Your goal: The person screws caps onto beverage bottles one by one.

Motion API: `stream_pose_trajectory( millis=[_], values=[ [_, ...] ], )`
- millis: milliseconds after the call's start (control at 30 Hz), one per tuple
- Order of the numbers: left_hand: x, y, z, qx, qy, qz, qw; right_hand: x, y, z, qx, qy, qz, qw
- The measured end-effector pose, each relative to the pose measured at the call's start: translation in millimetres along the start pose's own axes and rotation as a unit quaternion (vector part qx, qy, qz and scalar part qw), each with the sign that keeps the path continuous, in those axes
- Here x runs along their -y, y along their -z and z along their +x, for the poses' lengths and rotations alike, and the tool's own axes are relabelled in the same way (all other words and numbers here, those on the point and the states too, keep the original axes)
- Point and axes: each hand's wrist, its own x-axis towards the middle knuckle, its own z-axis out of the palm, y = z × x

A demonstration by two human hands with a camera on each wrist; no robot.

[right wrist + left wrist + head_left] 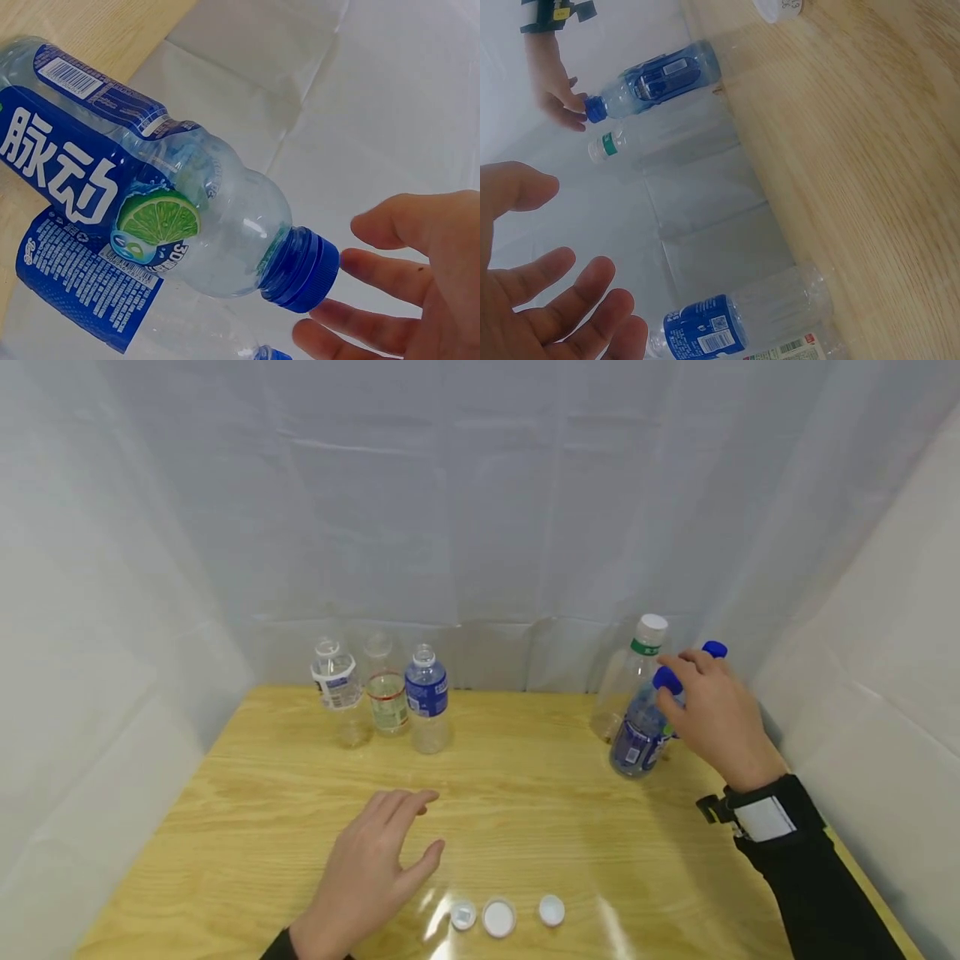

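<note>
- Blue-capped bottle [637, 737] stands upright at the right of the bench [525, 810]; three white caps [498, 918], in a loose row at the near edge, lie well in front of it.
- Left hand [369, 864], close by the caps on their left, hangs over the wood with its grip wide, thumb well away from the fingers, holding nothing.
- Right hand [712, 714] is at the blue-capped bottle's top, palm down. Its grip is spread wide around the blue cap [301, 268]; the right wrist view shows the thumb clear of it, and I cannot tell whether a fingertip touches.
- Three clear bottles stand together on the left, beyond the left hand: a blue-labelled bottle [427, 697], a red-edged-label bottle [388, 702] and a white-labelled bottle [337, 687].
- White-capped bottle [645, 647], clear with a green neck band, stands just behind the blue-capped one.
- Second blue-capped bottle [715, 649] is mostly hidden by the right hand.
- Pale sheeting [480, 527] hangs along the far side.
</note>
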Motion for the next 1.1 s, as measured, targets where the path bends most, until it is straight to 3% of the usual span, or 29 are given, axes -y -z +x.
stream_pose_trajectory(
  millis=[200,400,633,900,1100],
  values=[
    [-0.3,-0.3,0.2,0.009,0.002,0.0,1.0,9.0,-0.5,-4.2,-0.095,0.032,-0.007,0.9949],
    [-2.4,0.4,1.5,0.012,0.004,-0.002,0.9999,25.8,-0.8,-8.8,-0.124,0.093,0.009,0.9879],
    [-3.4,2.0,2.2,0.014,0.008,-0.003,0.9999,53.3,0.0,-13.8,-0.1,0.131,0.056,0.9847],
    [-3.3,2.5,1.9,0.021,0.013,0.0,0.9997,79.3,3.2,-24.3,-0.031,0.128,0.123,0.9836],
    [-2.6,2.0,1.3,0.019,0.012,0.0,0.9997,95.8,0.5,-32.6,0.002,0.147,0.154,0.977]
  ],
)
